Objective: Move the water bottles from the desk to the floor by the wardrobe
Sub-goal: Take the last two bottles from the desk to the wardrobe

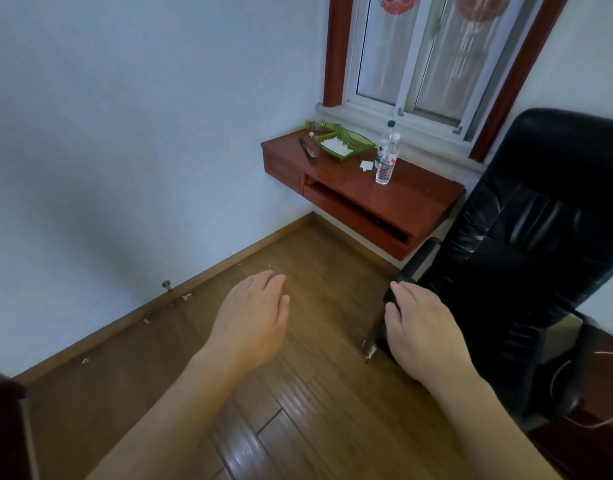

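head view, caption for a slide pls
Both empty hands, left and right, held out toward water bottles standing on the desk.

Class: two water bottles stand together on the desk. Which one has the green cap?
The rear bottle, nearer the window: its green cap shows above the front bottle, whose cap is white.

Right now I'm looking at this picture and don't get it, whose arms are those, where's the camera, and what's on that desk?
The camera sits on a person's head, looking forward and down, so the arms are their own. The left hand and right hand reach forward over the wooden floor, fingers relaxed, holding nothing. Ahead, a red-brown desk is fixed under a window. On it stand two water bottles, close together, beside a green tray, a dark slim object and a paper scrap. A black chair stands to the right.
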`<state>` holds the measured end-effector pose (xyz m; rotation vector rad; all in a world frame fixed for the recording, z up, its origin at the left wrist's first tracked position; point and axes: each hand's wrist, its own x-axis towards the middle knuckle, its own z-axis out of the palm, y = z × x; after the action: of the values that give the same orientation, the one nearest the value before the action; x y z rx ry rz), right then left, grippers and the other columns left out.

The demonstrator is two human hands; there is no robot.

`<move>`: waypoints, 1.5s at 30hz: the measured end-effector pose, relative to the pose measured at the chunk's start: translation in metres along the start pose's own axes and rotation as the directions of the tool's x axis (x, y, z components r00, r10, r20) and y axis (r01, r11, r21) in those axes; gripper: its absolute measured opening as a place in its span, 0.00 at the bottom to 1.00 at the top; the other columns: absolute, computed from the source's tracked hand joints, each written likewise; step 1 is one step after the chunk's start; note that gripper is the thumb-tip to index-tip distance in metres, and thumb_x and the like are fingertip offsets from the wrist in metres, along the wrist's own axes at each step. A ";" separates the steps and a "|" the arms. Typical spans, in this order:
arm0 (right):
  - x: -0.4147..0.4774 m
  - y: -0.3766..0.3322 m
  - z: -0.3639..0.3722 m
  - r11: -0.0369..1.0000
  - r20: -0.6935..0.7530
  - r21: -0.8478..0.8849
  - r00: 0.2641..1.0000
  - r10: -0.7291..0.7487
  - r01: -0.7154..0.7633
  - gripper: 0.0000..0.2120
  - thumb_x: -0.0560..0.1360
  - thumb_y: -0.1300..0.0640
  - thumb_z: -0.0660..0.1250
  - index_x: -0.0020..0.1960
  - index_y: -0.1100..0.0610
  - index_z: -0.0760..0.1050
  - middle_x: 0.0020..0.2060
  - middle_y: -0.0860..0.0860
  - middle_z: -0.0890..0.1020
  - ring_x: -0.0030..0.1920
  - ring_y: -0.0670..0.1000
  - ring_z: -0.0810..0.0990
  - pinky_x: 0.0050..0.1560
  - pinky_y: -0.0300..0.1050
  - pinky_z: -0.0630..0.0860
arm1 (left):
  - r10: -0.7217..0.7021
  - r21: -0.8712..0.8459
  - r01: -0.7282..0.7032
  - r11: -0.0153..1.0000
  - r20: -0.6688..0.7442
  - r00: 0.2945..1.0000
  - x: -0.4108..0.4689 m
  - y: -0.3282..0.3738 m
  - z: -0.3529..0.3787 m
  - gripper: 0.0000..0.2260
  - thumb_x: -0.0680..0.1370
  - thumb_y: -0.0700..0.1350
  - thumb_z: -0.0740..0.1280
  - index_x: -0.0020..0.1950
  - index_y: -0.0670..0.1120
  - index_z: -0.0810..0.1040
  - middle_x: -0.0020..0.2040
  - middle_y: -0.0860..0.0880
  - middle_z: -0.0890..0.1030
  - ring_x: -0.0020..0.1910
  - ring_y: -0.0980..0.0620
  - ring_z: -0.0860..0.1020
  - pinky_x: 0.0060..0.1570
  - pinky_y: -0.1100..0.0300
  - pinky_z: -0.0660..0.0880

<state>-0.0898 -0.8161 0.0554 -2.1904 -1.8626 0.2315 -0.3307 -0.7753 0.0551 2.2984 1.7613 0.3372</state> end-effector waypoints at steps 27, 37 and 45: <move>0.382 0.037 0.036 0.980 -0.023 0.018 0.980 0.196 -0.196 0.24 0.83 0.46 0.50 0.77 0.53 0.62 0.74 0.47 0.68 0.73 0.47 0.64 0.75 0.45 0.58 | 0.203 0.033 -0.208 0.978 0.112 0.973 0.443 -0.009 0.041 0.23 0.84 0.56 0.48 0.79 0.54 0.57 0.78 0.53 0.61 0.77 0.53 0.58 0.76 0.53 0.56; 0.526 0.112 0.024 0.980 -0.029 0.022 0.980 0.197 -0.196 0.24 0.82 0.48 0.53 0.76 0.54 0.64 0.72 0.49 0.70 0.72 0.48 0.66 0.74 0.46 0.61 | 0.196 0.027 -0.200 0.979 0.112 0.974 0.598 0.039 0.071 0.23 0.84 0.56 0.49 0.79 0.54 0.58 0.78 0.53 0.61 0.77 0.53 0.59 0.76 0.52 0.57; 0.632 0.128 0.015 0.973 -0.066 0.029 0.971 0.230 -0.228 0.24 0.82 0.49 0.55 0.76 0.55 0.64 0.72 0.50 0.70 0.72 0.49 0.66 0.74 0.46 0.61 | 0.281 -0.006 -0.282 0.959 0.107 0.954 0.720 0.047 0.085 0.23 0.84 0.55 0.50 0.79 0.52 0.59 0.78 0.51 0.62 0.76 0.52 0.60 0.75 0.53 0.58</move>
<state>0.1327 -0.2107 0.0309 -2.3668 -1.5635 0.2151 -0.0786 -0.0945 0.0216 2.5264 1.3893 0.2471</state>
